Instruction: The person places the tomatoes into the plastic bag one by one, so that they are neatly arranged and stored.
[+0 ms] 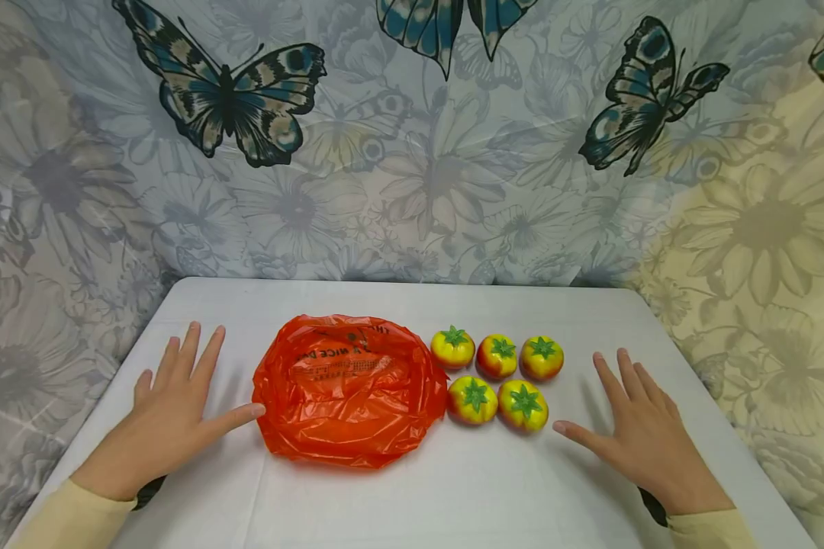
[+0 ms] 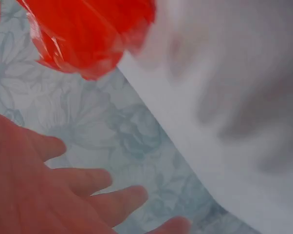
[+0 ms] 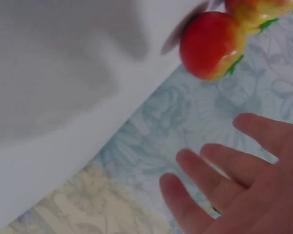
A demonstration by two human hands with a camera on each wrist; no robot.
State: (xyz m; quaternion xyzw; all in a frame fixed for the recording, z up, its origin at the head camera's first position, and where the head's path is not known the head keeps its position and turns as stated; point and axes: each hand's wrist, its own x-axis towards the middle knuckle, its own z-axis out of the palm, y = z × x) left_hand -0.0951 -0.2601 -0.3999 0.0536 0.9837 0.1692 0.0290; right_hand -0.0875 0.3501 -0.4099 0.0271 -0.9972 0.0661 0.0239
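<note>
Bag [image 1: 350, 404], red plastic, lies on white table [image 1: 453, 499], left of five red-yellow fruits [image 1: 497, 364]. On my feed: left hand [image 1: 168, 415] spread, thumb at bag's edge, contact I can't tell; right hand [image 1: 644, 435] spread near fruits.

The crumpled orange-red plastic bag [image 1: 350, 396] before me bears black printed lettering [image 1: 346, 353]. The five round, tomato-shaped pieces [image 1: 497, 367] grade from yellow to red — each crowned by a green, star-shaped leaf cap [image 1: 525, 399]. The flat tabletop [image 1: 357, 507] is plain white. The printed backdrop [image 1: 446, 191] carries grey-blue flowers [image 1: 298, 207] — yellow-tinted at right — and large butterflies [image 1: 228, 99] in teal, black and beige. My sleeves [image 1: 75, 520] are pale cream-yellow.
</note>
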